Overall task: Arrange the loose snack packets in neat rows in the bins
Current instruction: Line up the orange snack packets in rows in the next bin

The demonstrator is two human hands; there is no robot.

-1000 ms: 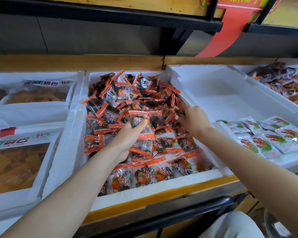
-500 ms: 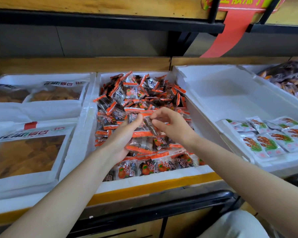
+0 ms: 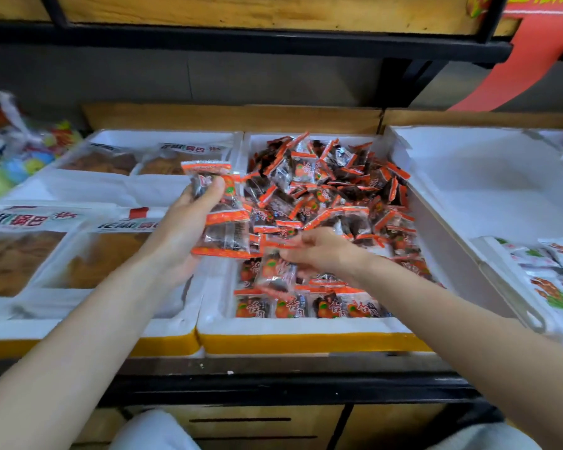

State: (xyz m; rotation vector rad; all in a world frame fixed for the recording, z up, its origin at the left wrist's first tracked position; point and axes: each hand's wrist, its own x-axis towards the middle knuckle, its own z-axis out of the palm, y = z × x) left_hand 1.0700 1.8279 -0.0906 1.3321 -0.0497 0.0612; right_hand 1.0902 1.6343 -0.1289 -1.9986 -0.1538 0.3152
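A white foam bin (image 3: pixel 293 328) in the middle holds a heap of small clear packets with orange-red ends (image 3: pixel 335 190). Along its near edge a neat row of the same packets (image 3: pixel 306 308) lies flat. My left hand (image 3: pixel 189 222) is raised over the bin's left wall and grips a stack of several packets (image 3: pixel 223 228), thumb on top. My right hand (image 3: pixel 319 253) hovers low over the bin's near part and pinches one packet (image 3: pixel 275 271) that hangs from its fingers.
The bin at left (image 3: pixel 88 306) holds large flat bags of brown crisps. To the right stands a mostly bare white bin (image 3: pixel 488 190) with green-and-white packets (image 3: pixel 553 274) at its near right. A black shelf rail (image 3: pixel 273 384) runs below, a dark shelf overhead.
My left hand lifted its stack of packets up and to the left. My right hand came away from the stack, dropped lower, and now pinches a single packet. The camera moved closer.
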